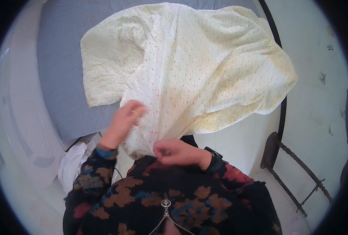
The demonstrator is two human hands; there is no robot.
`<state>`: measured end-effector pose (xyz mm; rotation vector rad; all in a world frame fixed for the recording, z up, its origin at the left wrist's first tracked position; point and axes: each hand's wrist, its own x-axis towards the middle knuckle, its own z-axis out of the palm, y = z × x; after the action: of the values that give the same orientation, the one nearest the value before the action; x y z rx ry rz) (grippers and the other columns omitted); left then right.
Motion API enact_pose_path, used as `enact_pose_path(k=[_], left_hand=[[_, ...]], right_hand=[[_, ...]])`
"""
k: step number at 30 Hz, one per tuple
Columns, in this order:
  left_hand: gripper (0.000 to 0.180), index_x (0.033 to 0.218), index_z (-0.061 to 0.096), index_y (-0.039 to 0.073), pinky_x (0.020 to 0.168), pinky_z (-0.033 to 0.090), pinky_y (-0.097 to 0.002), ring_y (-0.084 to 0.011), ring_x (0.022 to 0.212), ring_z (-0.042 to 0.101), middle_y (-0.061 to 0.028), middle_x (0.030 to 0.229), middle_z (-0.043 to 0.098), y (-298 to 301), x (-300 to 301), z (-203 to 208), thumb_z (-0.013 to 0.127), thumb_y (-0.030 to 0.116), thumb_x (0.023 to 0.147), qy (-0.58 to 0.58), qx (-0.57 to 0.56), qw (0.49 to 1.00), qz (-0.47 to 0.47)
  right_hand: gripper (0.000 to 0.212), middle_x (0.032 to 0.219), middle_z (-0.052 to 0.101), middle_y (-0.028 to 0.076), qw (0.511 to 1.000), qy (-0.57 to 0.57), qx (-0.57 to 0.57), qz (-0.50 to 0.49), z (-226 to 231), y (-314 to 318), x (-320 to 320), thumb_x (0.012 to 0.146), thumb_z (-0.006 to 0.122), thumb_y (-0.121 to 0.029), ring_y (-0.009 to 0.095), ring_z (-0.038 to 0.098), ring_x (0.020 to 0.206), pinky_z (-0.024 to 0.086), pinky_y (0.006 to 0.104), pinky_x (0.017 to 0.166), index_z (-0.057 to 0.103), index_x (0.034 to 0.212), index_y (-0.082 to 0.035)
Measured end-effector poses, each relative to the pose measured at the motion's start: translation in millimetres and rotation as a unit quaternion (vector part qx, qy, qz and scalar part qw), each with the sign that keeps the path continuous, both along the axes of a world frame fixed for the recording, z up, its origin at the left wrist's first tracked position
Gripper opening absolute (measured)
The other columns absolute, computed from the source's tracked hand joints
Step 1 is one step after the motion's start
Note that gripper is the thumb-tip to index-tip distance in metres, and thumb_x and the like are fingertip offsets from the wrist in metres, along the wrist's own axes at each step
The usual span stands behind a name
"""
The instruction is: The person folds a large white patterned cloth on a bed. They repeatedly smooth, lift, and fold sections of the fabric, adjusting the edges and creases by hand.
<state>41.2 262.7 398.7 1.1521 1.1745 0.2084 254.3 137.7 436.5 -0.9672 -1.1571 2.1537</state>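
Note:
A cream quilt (205, 58) with small reddish dots lies rumpled over the bed, and its near part hangs toward my body. At its near edge, my right hand (179, 152) is closed, with the fabric pinched between thumb and fingers. My left hand (126, 121) is over the quilt's near left edge, fingers bent. Motion smears those fingers, so whether they grip the fabric is unclear. Long folds run from my right hand up through the middle of the quilt.
A blue-grey sheet (60, 70) covers the bed under the quilt. White cloth (71, 162) lies bunched at lower left. Dark posts and rails (299, 156) stand at right, beside a white surface with dark marks (323, 78).

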Motion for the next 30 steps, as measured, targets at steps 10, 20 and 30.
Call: enact_pose_path(k=[10,20,30], left_hand=[[0.02,0.088,0.059,0.003,0.066,0.04,-0.0253,-0.0077,0.075,0.044,0.0041,0.076,0.047,1.4,43.4,85.2,0.061,0.019,0.1,-0.111,0.0,0.989,-0.094],[0.025,0.094,0.055,0.001,0.075,0.047,-0.0395,-0.031,0.079,0.056,-0.0161,0.084,0.054,-10.6,74.2,145.8,0.056,0.025,0.103,-0.221,0.065,0.899,-0.374],[0.027,0.103,0.063,0.005,0.074,0.05,-0.031,-0.0184,0.082,0.06,-0.0055,0.096,0.064,15.2,72.7,98.1,0.058,0.031,0.102,-0.155,-0.187,0.961,-0.134]], right_hand=[[0.018,0.086,0.061,0.005,0.987,-0.144,-0.047,-0.055,26.2,1.6,25.0,0.089,0.066,-0.013,0.018,0.058,0.081,0.05,0.0307,0.076,0.06,0.104,-0.004],[0.03,0.107,0.066,0.005,0.844,-0.032,-0.263,-0.466,70.6,53.6,77.6,0.102,0.059,-0.028,0.013,0.065,0.094,0.056,0.0276,0.072,0.059,0.121,-0.006],[0.028,0.083,0.062,-0.004,0.908,-0.083,-0.159,-0.379,162.4,39.2,126.2,0.101,0.06,-0.021,0.003,0.046,0.061,0.035,0.02,0.053,0.064,0.119,-0.001]])
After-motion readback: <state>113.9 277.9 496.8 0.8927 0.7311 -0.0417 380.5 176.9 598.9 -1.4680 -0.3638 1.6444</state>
